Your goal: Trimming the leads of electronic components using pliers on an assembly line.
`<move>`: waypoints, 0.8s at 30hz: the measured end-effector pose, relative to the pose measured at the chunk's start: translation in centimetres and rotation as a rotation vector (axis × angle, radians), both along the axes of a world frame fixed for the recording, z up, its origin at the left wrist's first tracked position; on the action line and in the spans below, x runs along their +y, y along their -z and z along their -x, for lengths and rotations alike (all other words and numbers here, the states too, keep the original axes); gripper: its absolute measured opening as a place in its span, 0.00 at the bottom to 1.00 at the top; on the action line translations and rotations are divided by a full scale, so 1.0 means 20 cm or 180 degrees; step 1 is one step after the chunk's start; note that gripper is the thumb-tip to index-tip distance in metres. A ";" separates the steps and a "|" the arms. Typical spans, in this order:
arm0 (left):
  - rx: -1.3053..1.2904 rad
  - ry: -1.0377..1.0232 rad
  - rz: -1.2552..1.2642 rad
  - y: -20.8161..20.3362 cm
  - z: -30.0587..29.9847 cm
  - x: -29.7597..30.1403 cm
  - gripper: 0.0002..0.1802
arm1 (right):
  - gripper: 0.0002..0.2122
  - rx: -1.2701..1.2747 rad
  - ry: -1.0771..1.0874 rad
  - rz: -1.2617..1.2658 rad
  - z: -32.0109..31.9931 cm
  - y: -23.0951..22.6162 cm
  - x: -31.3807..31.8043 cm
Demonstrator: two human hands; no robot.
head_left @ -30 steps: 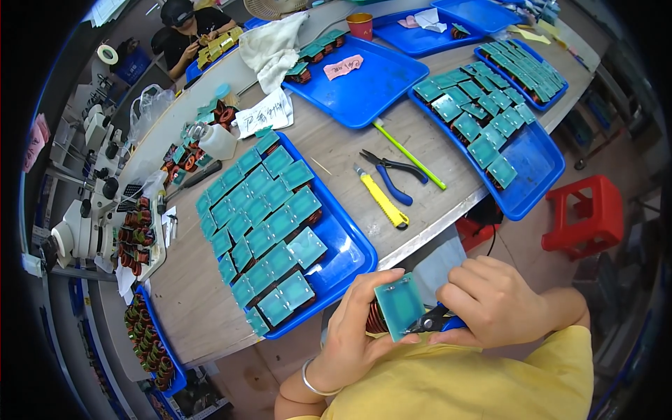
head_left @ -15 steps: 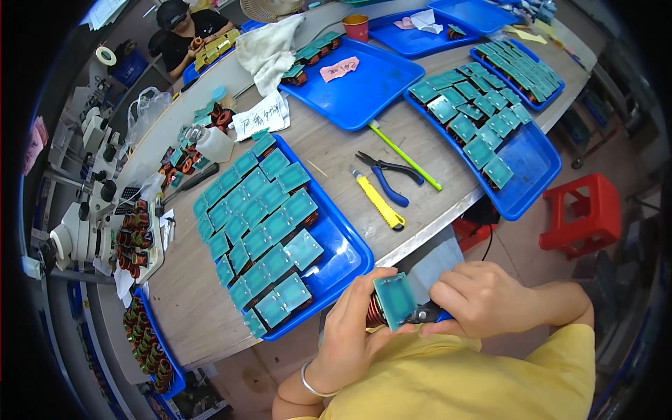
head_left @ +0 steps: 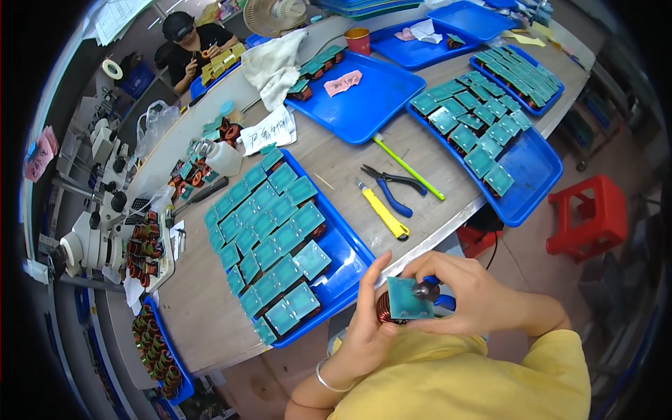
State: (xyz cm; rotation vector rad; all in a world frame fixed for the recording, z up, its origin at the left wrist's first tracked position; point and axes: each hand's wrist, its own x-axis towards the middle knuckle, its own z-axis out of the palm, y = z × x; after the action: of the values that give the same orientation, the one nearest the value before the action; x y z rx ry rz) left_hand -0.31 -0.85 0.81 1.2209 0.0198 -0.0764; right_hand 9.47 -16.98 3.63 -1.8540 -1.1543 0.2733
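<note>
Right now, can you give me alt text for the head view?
Both hands, left hand and right hand, hold a teal square board on a copper coil below the table edge. Ahead, a blue tray holds rows of matching boards; a yellow knife and pliers lie beside it.

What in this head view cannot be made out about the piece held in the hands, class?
- Head view: the coil under the green board is mostly hidden by that board and the left hand.
- The blue-handled tool in the right hand is covered by fingers; its kind is unclear.
</note>
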 end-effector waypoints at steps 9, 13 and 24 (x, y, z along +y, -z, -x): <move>-0.0419 -0.1578 -0.4210 0.01 -0.03 0.28 0.26 | 0.16 -0.0295 0.2671 -0.0915 -0.23 0.09 -0.28; -0.0238 -0.1548 -0.4856 0.06 -0.01 0.40 0.30 | 0.15 -0.0471 0.3574 -0.0329 -0.48 0.17 -0.48; 0.0058 -0.1919 -0.5219 0.15 -0.07 0.41 0.32 | 0.12 0.0500 0.2890 0.0025 -0.76 0.45 -0.63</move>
State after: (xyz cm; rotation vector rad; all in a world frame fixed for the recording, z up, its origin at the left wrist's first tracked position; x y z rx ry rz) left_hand 1.16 7.44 -2.26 2.7838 0.5541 0.5710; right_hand 24.61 -29.66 -5.44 -2.1178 -0.1337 -0.0990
